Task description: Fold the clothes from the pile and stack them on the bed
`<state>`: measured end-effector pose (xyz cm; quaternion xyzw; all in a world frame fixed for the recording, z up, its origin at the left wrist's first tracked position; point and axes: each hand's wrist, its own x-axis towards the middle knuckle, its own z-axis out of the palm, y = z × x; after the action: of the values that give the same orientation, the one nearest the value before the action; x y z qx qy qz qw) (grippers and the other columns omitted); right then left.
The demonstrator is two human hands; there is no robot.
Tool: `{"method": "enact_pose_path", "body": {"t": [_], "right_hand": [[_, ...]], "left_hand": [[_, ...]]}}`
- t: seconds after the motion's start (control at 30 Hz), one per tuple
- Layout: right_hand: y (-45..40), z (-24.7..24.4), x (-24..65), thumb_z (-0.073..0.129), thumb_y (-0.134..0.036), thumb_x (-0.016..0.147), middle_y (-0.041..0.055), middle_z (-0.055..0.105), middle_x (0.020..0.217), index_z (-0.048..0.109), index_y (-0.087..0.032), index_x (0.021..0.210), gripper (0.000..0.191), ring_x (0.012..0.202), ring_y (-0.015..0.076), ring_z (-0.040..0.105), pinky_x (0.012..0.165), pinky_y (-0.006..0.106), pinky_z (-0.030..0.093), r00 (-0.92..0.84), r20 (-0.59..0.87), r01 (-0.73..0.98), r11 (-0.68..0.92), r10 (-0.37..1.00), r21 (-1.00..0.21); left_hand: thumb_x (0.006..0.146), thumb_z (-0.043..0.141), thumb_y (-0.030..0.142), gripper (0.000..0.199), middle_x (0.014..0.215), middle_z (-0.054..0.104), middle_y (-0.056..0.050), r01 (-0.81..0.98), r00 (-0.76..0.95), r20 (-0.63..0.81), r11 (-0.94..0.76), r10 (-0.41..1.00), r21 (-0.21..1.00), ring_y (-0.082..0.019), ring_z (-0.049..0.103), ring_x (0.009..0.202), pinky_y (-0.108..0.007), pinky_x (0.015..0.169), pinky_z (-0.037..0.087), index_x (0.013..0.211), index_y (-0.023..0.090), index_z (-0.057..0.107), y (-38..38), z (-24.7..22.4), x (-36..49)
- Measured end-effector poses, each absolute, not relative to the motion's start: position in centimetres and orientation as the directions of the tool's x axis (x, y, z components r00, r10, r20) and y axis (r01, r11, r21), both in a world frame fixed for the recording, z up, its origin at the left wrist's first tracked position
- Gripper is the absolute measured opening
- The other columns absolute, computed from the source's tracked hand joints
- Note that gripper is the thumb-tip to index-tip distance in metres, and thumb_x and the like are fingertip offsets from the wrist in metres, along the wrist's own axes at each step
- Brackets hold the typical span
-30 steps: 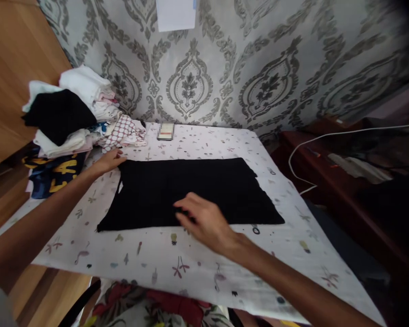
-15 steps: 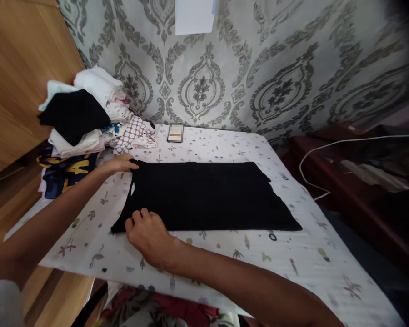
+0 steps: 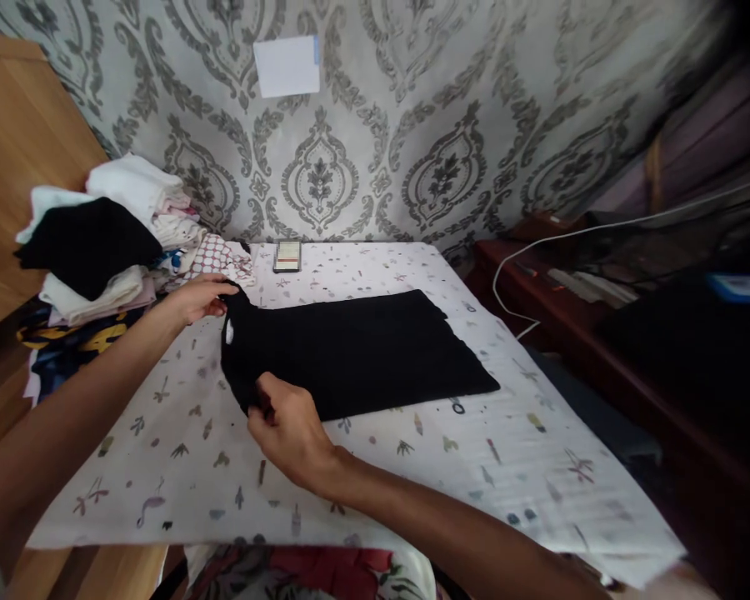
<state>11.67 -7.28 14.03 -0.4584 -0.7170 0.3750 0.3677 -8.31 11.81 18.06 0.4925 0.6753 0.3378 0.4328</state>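
A black garment [image 3: 356,350] lies flat and long across the patterned white cloth, its left end lifted a little, with a small white gap near that edge. At its far left corner my left hand [image 3: 201,298] is closed, pinching the fabric between thumb and fingers. My right hand [image 3: 291,429] grips the near left corner, with fingers curled round the black fabric. The fingertips of the right hand are partly hidden by the hand itself.
A pile of clothes [image 3: 125,179] stands at the back left beside a wooden panel [image 3: 31,117]. A small dark-edged object [image 3: 287,257] lies near the patterned wall. On the right, a white cable [image 3: 497,283] crosses a dark red surface [image 3: 575,325].
The garment's left end has come up off the cloth and shifted, held at both corners. The view has turned toward the right.
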Motion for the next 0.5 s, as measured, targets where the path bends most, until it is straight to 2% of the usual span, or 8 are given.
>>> {"method": "enact_pose_path", "body": {"t": [0.1,0.23,0.5], "right_hand": [[-7.8,13.8,13.4,0.056,-0.017,0.074,-0.0060,0.050,0.064,0.044,-0.023,0.072,0.013,0.057,0.0106,0.049,0.054,0.022,0.039,-0.184,0.074,0.080,0.090,0.980,-0.993],[-8.1,13.1,16.0,0.062,-0.023,0.069,-0.0046,0.059,0.067,0.053,-0.022,0.078,0.013,0.062,0.0132,0.062,0.057,0.024,0.049,-0.116,-0.104,-0.237,-0.129,0.988,-0.963],[-8.4,11.5,20.1,0.076,-0.024,0.064,-0.0035,0.066,0.070,0.058,-0.019,0.080,0.024,0.058,0.0144,0.071,0.051,0.021,0.052,-0.007,-0.266,-0.420,-0.244,0.964,-0.874]], "left_hand": [[0.062,0.083,0.017,0.033,0.056,0.058,0.005,0.288,-0.085,-0.278,0.291,0.957,0.912,-0.008,0.052,0.039,-0.017,0.036,0.043,0.082,0.018,0.056,12.6,19.1,-5.1],[0.067,0.079,0.013,0.031,0.057,0.057,0.005,0.279,-0.029,-0.273,0.270,0.962,0.921,-0.010,0.057,0.040,-0.017,0.038,0.044,0.084,0.019,0.053,13.3,19.0,-0.2],[0.075,0.075,0.014,0.031,0.062,0.058,0.004,0.325,0.038,-0.295,0.267,0.955,0.907,-0.013,0.063,0.044,-0.020,0.043,0.049,0.098,0.017,0.053,14.3,16.0,6.8]]}}
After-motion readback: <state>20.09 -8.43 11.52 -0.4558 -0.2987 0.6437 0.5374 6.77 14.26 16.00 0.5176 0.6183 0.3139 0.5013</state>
